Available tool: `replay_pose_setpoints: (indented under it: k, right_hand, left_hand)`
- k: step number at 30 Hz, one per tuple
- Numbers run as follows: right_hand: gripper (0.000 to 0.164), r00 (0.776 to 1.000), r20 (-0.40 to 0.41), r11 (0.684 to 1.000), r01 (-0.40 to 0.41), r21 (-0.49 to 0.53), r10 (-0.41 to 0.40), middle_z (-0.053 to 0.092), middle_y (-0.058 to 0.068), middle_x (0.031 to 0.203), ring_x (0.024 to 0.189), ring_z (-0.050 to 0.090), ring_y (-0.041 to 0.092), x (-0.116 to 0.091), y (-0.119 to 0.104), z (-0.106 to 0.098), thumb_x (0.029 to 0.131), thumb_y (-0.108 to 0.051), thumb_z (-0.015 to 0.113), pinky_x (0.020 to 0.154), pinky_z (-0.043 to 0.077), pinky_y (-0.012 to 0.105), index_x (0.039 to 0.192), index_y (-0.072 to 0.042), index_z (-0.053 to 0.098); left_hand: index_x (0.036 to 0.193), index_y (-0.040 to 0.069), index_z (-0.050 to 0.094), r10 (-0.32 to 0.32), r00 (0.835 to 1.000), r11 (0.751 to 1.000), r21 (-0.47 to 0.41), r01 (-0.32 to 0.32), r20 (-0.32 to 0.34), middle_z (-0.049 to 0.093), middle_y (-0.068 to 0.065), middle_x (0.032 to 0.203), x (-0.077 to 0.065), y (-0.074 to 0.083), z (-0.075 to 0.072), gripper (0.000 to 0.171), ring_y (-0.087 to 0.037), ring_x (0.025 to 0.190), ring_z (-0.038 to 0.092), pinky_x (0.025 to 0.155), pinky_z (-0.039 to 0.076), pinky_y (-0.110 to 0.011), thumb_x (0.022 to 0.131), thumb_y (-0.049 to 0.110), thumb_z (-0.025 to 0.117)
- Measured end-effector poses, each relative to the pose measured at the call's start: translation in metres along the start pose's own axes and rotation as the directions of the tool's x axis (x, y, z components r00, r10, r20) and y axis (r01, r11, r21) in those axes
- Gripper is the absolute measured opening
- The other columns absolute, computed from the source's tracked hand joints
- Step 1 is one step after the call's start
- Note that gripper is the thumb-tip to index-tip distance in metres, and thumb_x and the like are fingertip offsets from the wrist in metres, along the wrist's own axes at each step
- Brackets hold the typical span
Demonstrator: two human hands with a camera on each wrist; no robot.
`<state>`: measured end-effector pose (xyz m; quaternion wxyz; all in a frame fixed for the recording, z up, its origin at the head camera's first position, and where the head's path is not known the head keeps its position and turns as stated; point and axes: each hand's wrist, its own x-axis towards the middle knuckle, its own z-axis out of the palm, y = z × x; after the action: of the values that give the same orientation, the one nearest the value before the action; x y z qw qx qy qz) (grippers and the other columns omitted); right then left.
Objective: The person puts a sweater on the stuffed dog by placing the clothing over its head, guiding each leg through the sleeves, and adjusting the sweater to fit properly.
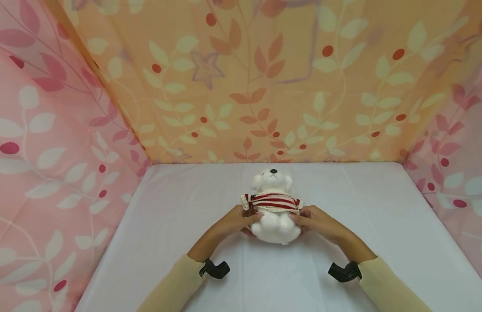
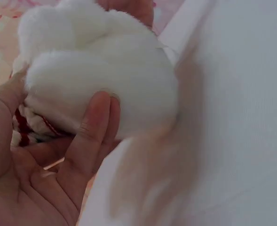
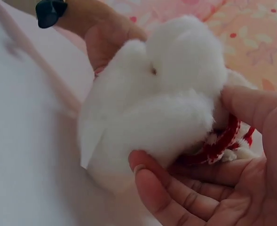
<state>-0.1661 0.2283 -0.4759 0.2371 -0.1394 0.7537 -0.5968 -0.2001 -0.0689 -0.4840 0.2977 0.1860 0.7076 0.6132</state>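
A white plush teddy bear in a red-and-white striped knit sweater is held between my two hands, its black nose tipped upward. My left hand grips its left side as I look at it, thumb over the front near the sweater hem. On the opposite side my right hand holds it the same way. In the left wrist view, fingertips press the fluffy white underside. The right wrist view shows fingers curled under the bear, with a small white tag at its bottom.
A white cloth-covered table lies beneath. Orange floral fabric hangs behind it, and pink floral fabric hangs at both sides. Black camera mounts sit on both wrists.
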Motion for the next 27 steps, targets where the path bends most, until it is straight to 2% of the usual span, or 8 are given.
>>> replay_pose_setpoints:
  k: [4, 9, 13, 17, 20, 22, 25, 27]
  right_hand:
    - [0.037, 0.998, 0.048, 0.999, -0.030, 0.038, 0.028, 0.072, 0.007, 0.090, 0.079, 0.069, 0.020, -0.005, -0.004, 0.006, 0.105, -0.030, 0.056, 0.074, 0.059, 0.039, 0.103, 0.006, 0.068]
    - [0.039, 0.997, 0.058, 0.996, -0.063, 0.068, 0.059, 0.072, 0.006, 0.087, 0.073, 0.068, 0.019, -0.008, 0.001, 0.013, 0.107, -0.033, 0.052, 0.071, 0.059, 0.038, 0.102, 0.002, 0.069]
    - [0.040, 0.998, 0.034, 0.996, -0.058, 0.069, 0.055, 0.071, 0.007, 0.082, 0.068, 0.069, 0.021, -0.007, 0.008, 0.016, 0.108, -0.033, 0.049, 0.069, 0.059, 0.038, 0.104, 0.002, 0.068]
    - [0.039, 0.999, 0.009, 0.997, -0.042, 0.061, 0.042, 0.069, 0.013, 0.076, 0.067, 0.069, 0.024, -0.007, 0.009, 0.018, 0.108, -0.030, 0.049, 0.068, 0.059, 0.039, 0.102, 0.005, 0.066]
    - [0.040, 0.999, -0.021, 0.999, -0.045, 0.024, 0.045, 0.068, 0.020, 0.073, 0.065, 0.068, 0.025, -0.009, 0.006, 0.017, 0.108, -0.028, 0.050, 0.064, 0.059, 0.039, 0.096, 0.006, 0.066]
    - [0.044, 0.997, -0.060, 0.998, -0.049, -0.041, 0.047, 0.067, 0.022, 0.070, 0.059, 0.065, 0.024, -0.012, 0.003, 0.016, 0.107, -0.029, 0.051, 0.057, 0.056, 0.038, 0.088, 0.007, 0.068]
    - [0.054, 0.986, -0.162, 0.982, -0.068, -0.177, 0.039, 0.064, 0.016, 0.060, 0.047, 0.056, 0.017, -0.016, -0.002, 0.015, 0.105, -0.038, 0.056, 0.045, 0.047, 0.031, 0.075, 0.005, 0.069]
    - [0.056, 0.971, -0.239, 0.962, -0.072, -0.262, 0.007, 0.061, 0.010, 0.055, 0.044, 0.049, 0.013, -0.019, -0.007, 0.016, 0.102, -0.042, 0.059, 0.042, 0.040, 0.027, 0.070, 0.002, 0.070]
  left_hand:
    - [0.134, -0.002, 0.056, -0.059, 0.998, 0.998, -0.031, 0.060, 0.035, 0.069, -0.012, 0.113, -0.010, -0.002, 0.004, 0.051, -0.024, 0.085, 0.073, 0.070, 0.061, -0.045, 0.104, 0.038, 0.058]
    - [0.130, -0.006, 0.058, -0.094, 0.994, 0.992, -0.076, 0.099, 0.062, 0.071, -0.011, 0.109, -0.014, -0.010, 0.007, 0.053, -0.023, 0.083, 0.073, 0.070, 0.061, -0.040, 0.106, 0.041, 0.053]
    - [0.127, -0.007, 0.061, -0.107, 0.993, 0.990, -0.089, 0.111, 0.054, 0.072, -0.013, 0.101, -0.013, -0.018, 0.007, 0.053, -0.021, 0.074, 0.073, 0.067, 0.061, -0.037, 0.108, 0.041, 0.048]
    - [0.118, -0.006, 0.064, -0.093, 0.996, 0.995, -0.040, 0.094, 0.015, 0.072, -0.020, 0.083, -0.013, -0.023, 0.006, 0.053, -0.024, 0.061, 0.071, 0.057, 0.060, -0.038, 0.109, 0.042, 0.043]
    - [0.111, -0.004, 0.068, -0.051, 0.997, 0.998, 0.025, 0.053, -0.062, 0.069, -0.024, 0.071, -0.014, -0.022, 0.007, 0.049, -0.032, 0.055, 0.070, 0.050, 0.058, -0.041, 0.108, 0.040, 0.048]
    - [0.106, -0.001, 0.071, -0.002, 0.992, 0.996, 0.088, 0.013, -0.125, 0.069, -0.020, 0.068, -0.015, -0.020, 0.007, 0.045, -0.036, 0.055, 0.069, 0.049, 0.057, -0.043, 0.106, 0.040, 0.053]
    - [0.100, 0.008, 0.075, 0.099, 0.972, 0.976, 0.210, -0.053, -0.213, 0.070, -0.007, 0.072, -0.016, -0.017, 0.007, 0.034, -0.036, 0.053, 0.067, 0.048, 0.055, -0.042, 0.101, 0.039, 0.062]
    - [0.097, 0.013, 0.076, 0.161, 0.954, 0.955, 0.282, -0.087, -0.251, 0.070, -0.001, 0.077, -0.016, -0.014, 0.006, 0.026, -0.032, 0.052, 0.067, 0.049, 0.055, -0.039, 0.099, 0.038, 0.067]
